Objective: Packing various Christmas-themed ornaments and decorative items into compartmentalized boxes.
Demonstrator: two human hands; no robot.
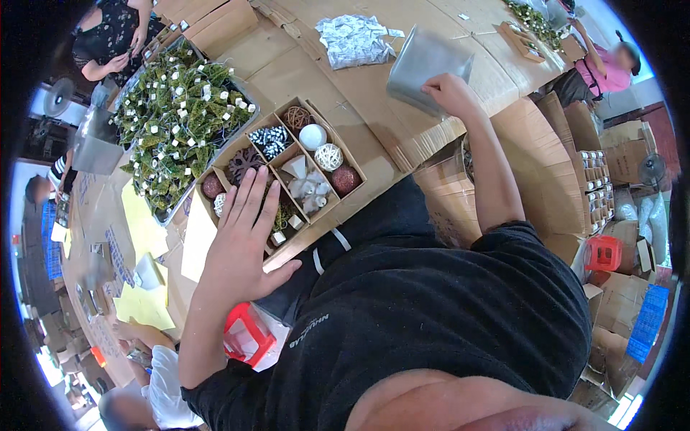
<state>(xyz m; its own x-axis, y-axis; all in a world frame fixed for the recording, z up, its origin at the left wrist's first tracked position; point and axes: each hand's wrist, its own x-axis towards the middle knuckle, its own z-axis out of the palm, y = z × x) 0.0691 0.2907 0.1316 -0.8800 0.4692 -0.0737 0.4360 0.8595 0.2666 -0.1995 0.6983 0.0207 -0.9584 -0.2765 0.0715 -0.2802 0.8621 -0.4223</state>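
My left hand (248, 248) lies over the near left part of a divided cardboard box (343, 197), its fingers straight and slightly apart. In the compartments are a brown twig ball (297, 117), a white ball (313, 136), a white woven ball (328, 156), a dark red glitter ball (346, 179), a frosted pine cone (269, 141), a brown snowflake (244, 164) and white fluffy pieces (310, 192). The fingers partly hide a green piece with white cubes. Away to the right, my right hand (451, 95) has its fingers curled at a clear plastic cover (424, 61), seemingly gripping it.
A tray of green moss-like pieces with white cubes (183, 115) stands left of the box. Silver packets (353, 41) lie at the far side of the cardboard-covered table (287, 65). Yellow sheets (147, 302) lie at the left. Other people work around, one in pink (611, 72). A red stool (248, 334) stands below.
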